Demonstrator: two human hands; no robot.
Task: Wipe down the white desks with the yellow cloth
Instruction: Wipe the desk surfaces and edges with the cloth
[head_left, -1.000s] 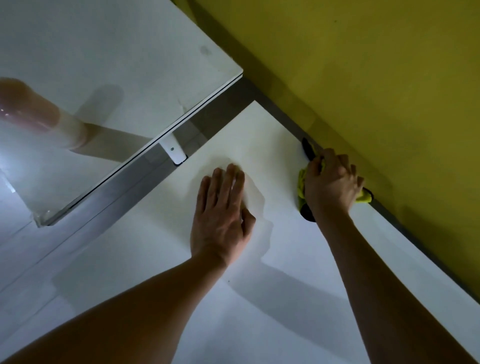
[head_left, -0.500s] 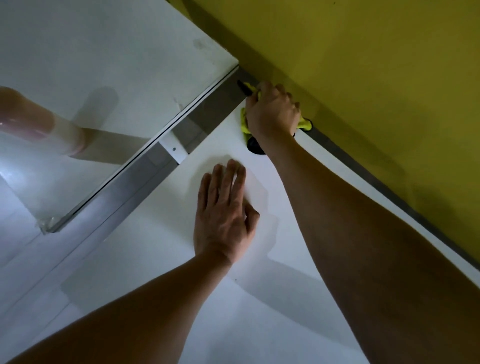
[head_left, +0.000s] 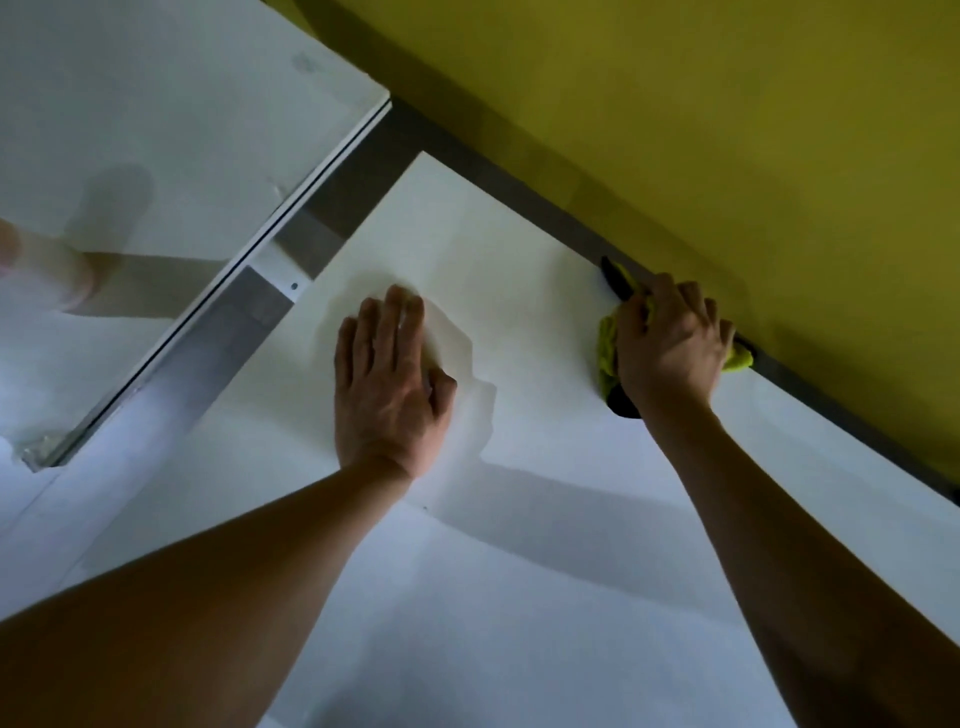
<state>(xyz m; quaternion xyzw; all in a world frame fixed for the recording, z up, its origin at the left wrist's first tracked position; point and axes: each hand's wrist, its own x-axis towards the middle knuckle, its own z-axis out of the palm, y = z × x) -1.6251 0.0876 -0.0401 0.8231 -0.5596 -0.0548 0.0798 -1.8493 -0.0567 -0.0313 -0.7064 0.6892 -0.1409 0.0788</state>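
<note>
A: Where was the yellow cloth (head_left: 607, 347)?
B: On the white desk's (head_left: 519, 597) far edge by the wall, bunched under the gripping right hand (head_left: 670, 345).
A: And the left hand (head_left: 387, 384)?
B: Flat, fingers straight, holding nothing.

Place: an office or study room, as far as I can tell.
Desks: my white desk (head_left: 519, 597) stands beside a second white desk (head_left: 156, 104), with a grey metal frame (head_left: 332, 208) showing between them.
Wall: a plain yellow wall (head_left: 727, 104) runs along their far edges.
</note>
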